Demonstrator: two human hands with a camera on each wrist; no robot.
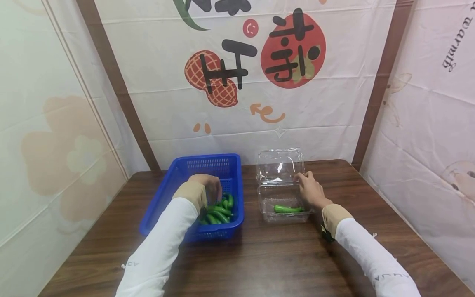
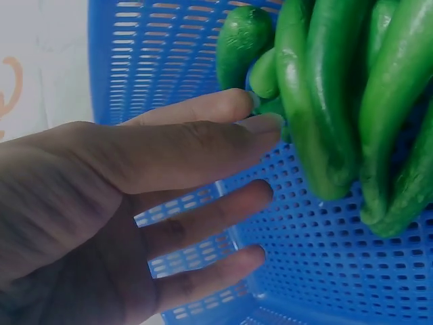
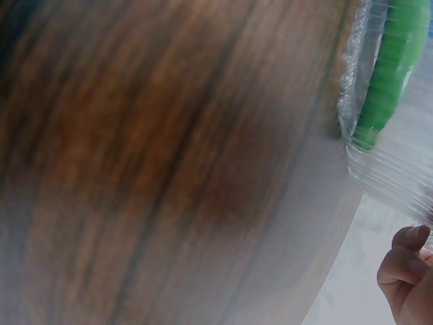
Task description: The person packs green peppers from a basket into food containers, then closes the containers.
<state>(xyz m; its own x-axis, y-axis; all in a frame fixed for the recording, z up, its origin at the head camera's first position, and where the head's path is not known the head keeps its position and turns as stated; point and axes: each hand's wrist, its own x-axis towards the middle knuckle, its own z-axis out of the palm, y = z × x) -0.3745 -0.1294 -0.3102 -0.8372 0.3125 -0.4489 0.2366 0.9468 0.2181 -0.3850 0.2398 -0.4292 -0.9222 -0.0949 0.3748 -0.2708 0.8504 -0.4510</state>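
In the head view a blue basket (image 1: 240, 189) holds several green peppers (image 1: 219, 213). My left hand (image 1: 208, 184) reaches down into it; in the left wrist view that hand (image 2: 155, 183) has its fingers extended beside the peppers (image 2: 331, 101), thumb near the index finger, with nothing visible between them. A clear plastic box (image 1: 265, 206) stands to the right with its lid (image 1: 280, 167) raised and a green pepper (image 1: 287, 209) lying inside. My right hand (image 1: 311, 190) touches the box's right side near the hinge; in the right wrist view its curled fingers (image 3: 406, 261) meet the box edge.
Basket and box stand side by side on a brown wooden table (image 1: 274, 264). A printed cloth (image 1: 230, 119) hangs behind the table, with more cloth walls at left and right.
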